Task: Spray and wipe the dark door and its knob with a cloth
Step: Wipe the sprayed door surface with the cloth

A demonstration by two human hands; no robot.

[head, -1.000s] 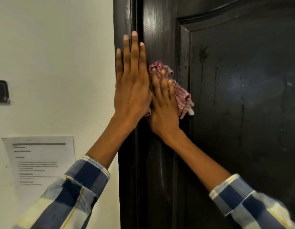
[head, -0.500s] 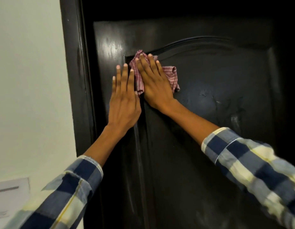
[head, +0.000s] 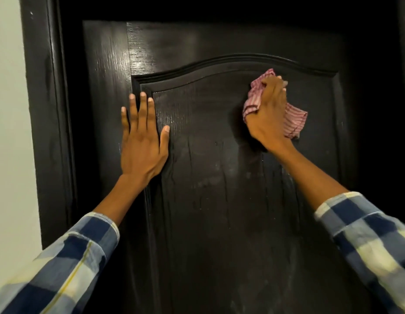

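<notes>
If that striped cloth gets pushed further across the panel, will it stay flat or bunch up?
Probably bunches: the striped cloth is already crumpled under the right hand, with a loose flap hanging out. It looks thin and floppy, and likely slides easily on the glossy door.

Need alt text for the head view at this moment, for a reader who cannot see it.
A person's right hand grips a bunched pink striped cloth against the upper right of a dark door's raised panel, while the left hand rests flat, fingers straight, on the panel's left edge. Both arms wear blue plaid sleeves; a pale wall lies left of the frame. No knob shows.
</notes>
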